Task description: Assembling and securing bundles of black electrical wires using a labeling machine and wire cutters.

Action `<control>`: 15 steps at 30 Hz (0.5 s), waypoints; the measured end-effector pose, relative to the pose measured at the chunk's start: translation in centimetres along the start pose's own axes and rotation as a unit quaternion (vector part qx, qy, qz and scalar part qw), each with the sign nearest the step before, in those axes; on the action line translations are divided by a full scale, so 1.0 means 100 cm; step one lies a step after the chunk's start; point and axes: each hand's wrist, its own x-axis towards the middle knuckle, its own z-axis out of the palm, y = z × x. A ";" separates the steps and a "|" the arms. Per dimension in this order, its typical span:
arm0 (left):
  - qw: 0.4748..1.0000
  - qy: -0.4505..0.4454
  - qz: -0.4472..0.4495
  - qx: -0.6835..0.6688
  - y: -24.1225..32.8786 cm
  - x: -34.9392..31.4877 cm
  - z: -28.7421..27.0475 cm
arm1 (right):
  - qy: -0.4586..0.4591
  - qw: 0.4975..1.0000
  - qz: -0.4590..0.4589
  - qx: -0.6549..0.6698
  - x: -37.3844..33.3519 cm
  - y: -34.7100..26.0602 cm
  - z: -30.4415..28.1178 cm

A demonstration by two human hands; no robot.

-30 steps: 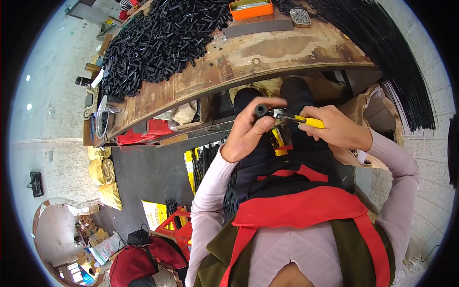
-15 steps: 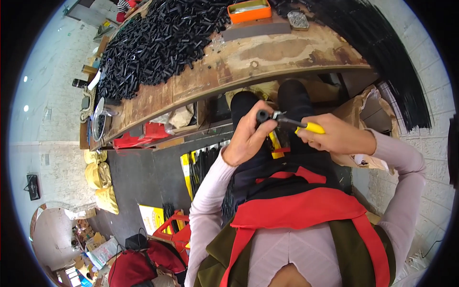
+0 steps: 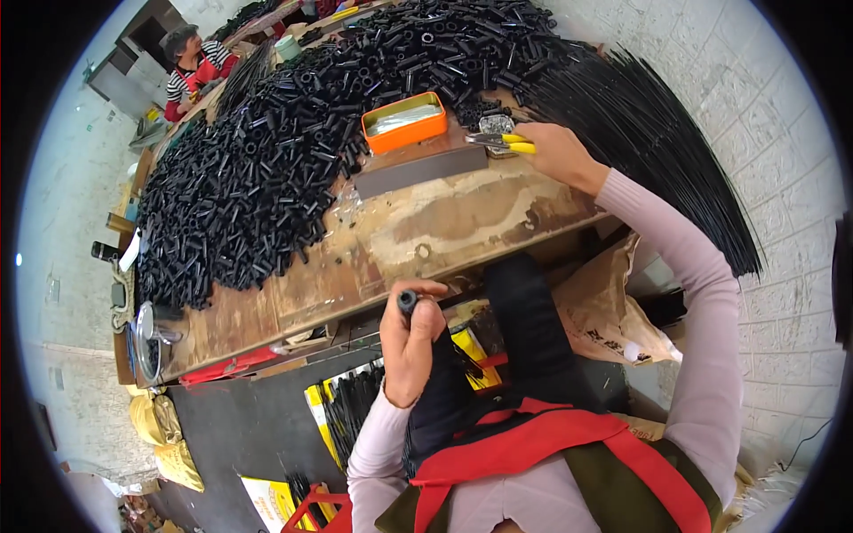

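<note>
My left hand (image 3: 407,342), above my lap and just off the table's front edge, is closed round a short black tube (image 3: 407,300) whose open end faces up. Reaching over the table, my right hand (image 3: 563,155) grips yellow-handled pliers (image 3: 519,143). Their metal jaws are at a small clear box (image 3: 496,124) of small silvery pieces, partly covering it; whether they hold a piece is too small to tell. Left of the pliers is an orange box (image 3: 405,139) with thin, pale metal strips inside.
A big heap of black tubes (image 3: 240,195) spreads over the wooden table (image 3: 462,204). Long black rods (image 3: 657,133) lie along its right side. A grey bar (image 3: 419,172) rests before the orange box. At the far left sits another person (image 3: 191,75) in a striped top and red apron.
My right hand has carried the pliers from beside the tube in my left hand up to the small clear box. The view has shifted, showing more of the table and the other person.
</note>
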 end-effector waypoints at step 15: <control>0.993 -0.095 0.035 0.057 0.044 -0.008 0.020 | -0.041 0.985 0.134 0.099 0.057 0.031 0.011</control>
